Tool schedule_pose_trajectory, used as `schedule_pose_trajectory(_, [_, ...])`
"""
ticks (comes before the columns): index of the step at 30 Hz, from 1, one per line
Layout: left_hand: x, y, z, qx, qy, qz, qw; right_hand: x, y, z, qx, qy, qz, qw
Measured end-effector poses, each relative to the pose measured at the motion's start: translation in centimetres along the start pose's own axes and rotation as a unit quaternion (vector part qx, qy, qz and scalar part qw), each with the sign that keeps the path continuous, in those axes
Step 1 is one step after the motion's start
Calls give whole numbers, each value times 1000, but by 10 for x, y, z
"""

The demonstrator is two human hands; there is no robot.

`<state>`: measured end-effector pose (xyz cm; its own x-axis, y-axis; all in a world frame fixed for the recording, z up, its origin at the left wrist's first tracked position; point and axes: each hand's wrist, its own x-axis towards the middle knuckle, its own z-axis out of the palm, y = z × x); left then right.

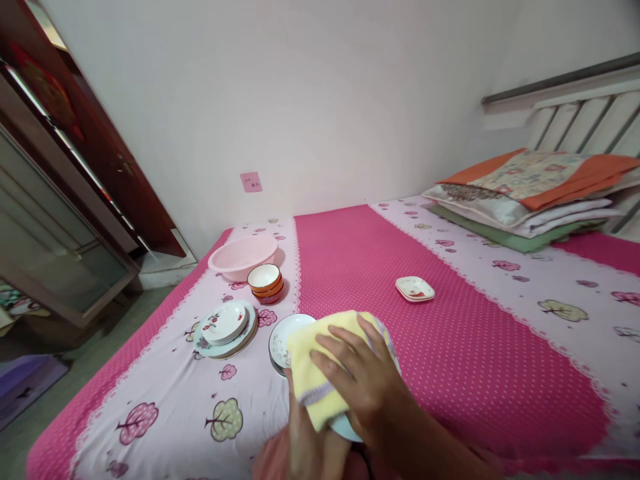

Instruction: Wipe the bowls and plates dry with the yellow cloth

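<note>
A yellow cloth (313, 363) with a pale purple trim is spread over a plate (345, 428), covering most of it. Only the plate's light rim shows below the cloth and at its right side. My right hand (363, 373) presses the cloth onto the plate, fingers spread across the fabric. From the lower left, my left hand (303, 407) grips the plate's edge; most of its fingers are hidden beneath the plate and cloth. Just beyond them stands a stack of white plates (290, 330) with dark rims and a floral print, partly hidden by the cloth.
On the pink bedspread (345, 253) are stacked floral plates (225, 323), orange bowls (265, 280), a pink basin (243, 257) and small square dishes (415, 289). Folded bedding (530, 193) lies at the far right. A wall (320, 107) borders the far side.
</note>
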<state>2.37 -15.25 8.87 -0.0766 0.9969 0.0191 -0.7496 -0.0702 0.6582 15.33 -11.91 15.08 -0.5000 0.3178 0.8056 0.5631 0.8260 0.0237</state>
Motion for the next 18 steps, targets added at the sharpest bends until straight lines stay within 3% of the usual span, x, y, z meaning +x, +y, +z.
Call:
schedule_pose_trajectory(5, [-1, -6, -2, -68, -67, -53, 994, 9, 37, 12, 62, -8, 116, 991])
schedule_pose_trajectory(10, [2, 1, -6, -151, -150, -69, 975, -20, 67, 16, 82, 26, 209, 974])
schedule_pose_trajectory(13, [6, 9, 0, -221, -215, -58, 950, -45, 64, 17, 65, 55, 228, 970])
schedule_pose_trajectory(18, [13, 15, 4, -231, -221, -56, 946, -72, 29, 9, 60, 56, 237, 968])
